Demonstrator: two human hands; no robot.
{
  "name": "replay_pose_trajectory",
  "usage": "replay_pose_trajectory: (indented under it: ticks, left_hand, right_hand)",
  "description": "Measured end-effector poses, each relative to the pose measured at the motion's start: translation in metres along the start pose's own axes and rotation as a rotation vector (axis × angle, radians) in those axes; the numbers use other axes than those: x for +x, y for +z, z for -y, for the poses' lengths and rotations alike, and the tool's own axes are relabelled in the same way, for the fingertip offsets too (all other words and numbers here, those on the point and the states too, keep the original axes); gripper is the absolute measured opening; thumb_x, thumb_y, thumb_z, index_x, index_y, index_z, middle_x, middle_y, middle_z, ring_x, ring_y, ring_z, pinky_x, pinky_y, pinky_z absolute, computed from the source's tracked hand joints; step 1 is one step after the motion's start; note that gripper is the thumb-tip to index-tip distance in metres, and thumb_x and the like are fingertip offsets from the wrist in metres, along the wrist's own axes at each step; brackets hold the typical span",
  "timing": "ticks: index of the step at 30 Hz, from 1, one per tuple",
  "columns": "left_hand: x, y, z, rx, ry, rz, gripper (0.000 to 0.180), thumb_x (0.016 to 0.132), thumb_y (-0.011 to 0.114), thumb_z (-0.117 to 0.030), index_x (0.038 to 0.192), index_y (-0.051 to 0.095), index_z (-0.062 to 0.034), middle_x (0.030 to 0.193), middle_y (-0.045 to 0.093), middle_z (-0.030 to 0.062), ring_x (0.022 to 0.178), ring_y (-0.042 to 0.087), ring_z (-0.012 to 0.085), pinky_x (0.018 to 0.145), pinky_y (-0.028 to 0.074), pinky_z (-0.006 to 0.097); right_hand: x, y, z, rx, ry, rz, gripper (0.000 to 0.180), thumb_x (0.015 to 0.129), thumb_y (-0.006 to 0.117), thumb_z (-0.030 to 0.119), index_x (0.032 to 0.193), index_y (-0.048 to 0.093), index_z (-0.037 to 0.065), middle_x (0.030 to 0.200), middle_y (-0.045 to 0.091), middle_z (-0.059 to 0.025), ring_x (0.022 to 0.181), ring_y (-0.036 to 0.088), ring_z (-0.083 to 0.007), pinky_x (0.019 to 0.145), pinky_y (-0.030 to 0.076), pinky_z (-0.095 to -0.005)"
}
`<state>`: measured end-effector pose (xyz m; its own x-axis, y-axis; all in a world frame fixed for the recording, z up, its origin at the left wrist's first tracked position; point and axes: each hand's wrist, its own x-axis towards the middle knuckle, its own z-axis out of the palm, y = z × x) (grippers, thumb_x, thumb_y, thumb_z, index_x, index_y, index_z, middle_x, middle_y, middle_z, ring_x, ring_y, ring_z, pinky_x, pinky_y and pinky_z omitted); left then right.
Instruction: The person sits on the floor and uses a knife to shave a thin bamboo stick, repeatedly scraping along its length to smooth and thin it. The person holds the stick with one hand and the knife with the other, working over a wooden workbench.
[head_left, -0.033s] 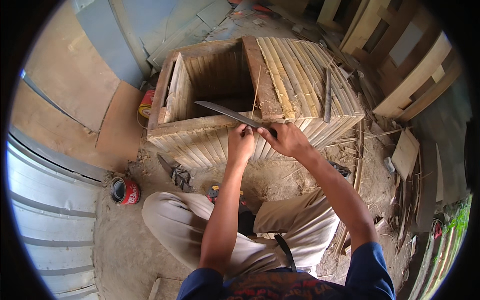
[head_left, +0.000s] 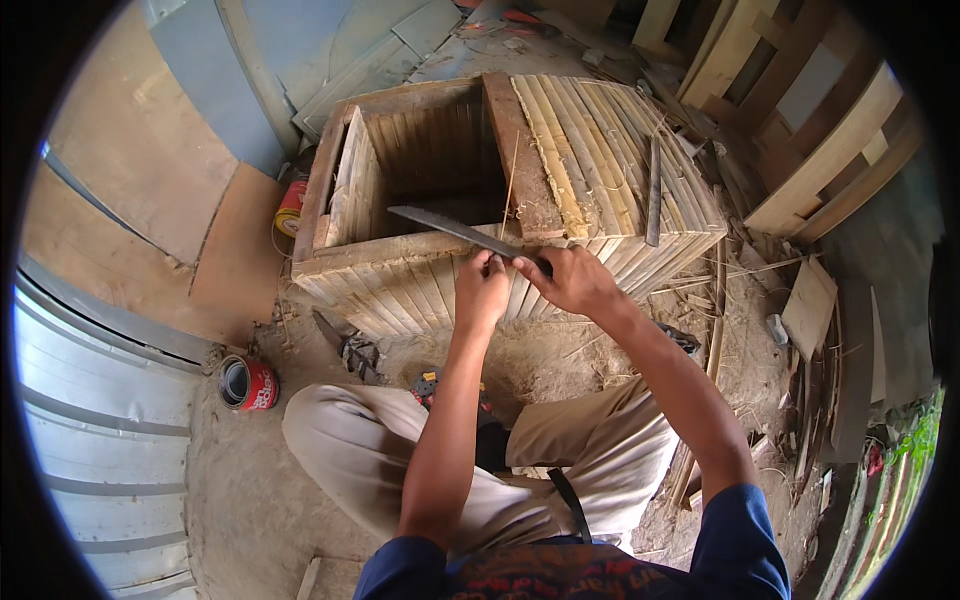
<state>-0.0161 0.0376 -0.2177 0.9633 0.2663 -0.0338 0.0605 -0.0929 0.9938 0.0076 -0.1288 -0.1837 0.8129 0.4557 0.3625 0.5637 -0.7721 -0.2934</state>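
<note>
Blade: long dark knife (head_left: 452, 229) lies slanted across the front rim of my bamboo-slat crate (head_left: 600, 150), its tip out over the open hollow, its handle end buried in my grip.
Right hand: my right hand (head_left: 572, 281) is clenched around the knife's handle, just in front of the crate's near edge.
Left hand: my left hand (head_left: 482, 290) is pinched shut at the fingertips, right where blade meets handle; I judge it grips a thin sliver or the blade's back, but what exactly sits between the fingers I cannot tell.
Crate: wooden frame, slatted sides and a half-covered top; a thin splint (head_left: 511, 170) stands nearly upright by the middle bar, and a flat grey bar (head_left: 653, 190) rests on the slats to the right.
Around me: red tin (head_left: 248, 383) lies on the sandy floor by my left knee, another red can (head_left: 290, 208) sits beside the crate's left corner, a second tool (head_left: 340, 340) lies on the ground before the crate.
Risk, fingers: my left fingertips sit hard against the edge; a slip of the right wrist could cut them.
Risk, blade: only the rim bears it; pressing unevenly could make it skid into the hollow.
Risk, legs: my knees are right under the work, so a dropped knife would land on them.
</note>
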Motion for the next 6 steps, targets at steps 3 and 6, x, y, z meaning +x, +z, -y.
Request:
replay_pose_trajectory:
  ticks: [3, 6]
  left_hand:
    - [-0.010, 0.004, 0.008, 0.101, 0.050, -0.049, 0.021, 0.101, 0.053, -0.014, 0.099, 0.070, -0.0015, 0.072, 0.065, 0.0145, 0.063, 0.060, 0.0220, 0.063, 0.045, 0.037]
    - [-0.008, 0.006, 0.016, 0.069, 0.107, -0.064, 0.017, 0.099, 0.055, -0.011, 0.099, 0.070, -0.0030, 0.080, 0.068, 0.0190, 0.067, 0.063, 0.0276, 0.065, 0.047, 0.039]
  right_hand:
    - [0.003, -0.003, -0.004, -0.037, 0.011, 0.078, 0.060, 0.096, 0.062, 0.058, 0.078, 0.067, 0.001, 0.058, 0.062, -0.0237, 0.060, 0.068, -0.0454, 0.052, 0.056, -0.0510]
    - [0.008, -0.001, -0.009, -0.080, 0.041, 0.094, 0.050, 0.100, 0.062, 0.051, 0.083, 0.072, 0.005, 0.054, 0.060, -0.0189, 0.058, 0.067, -0.0430, 0.055, 0.055, -0.0495]
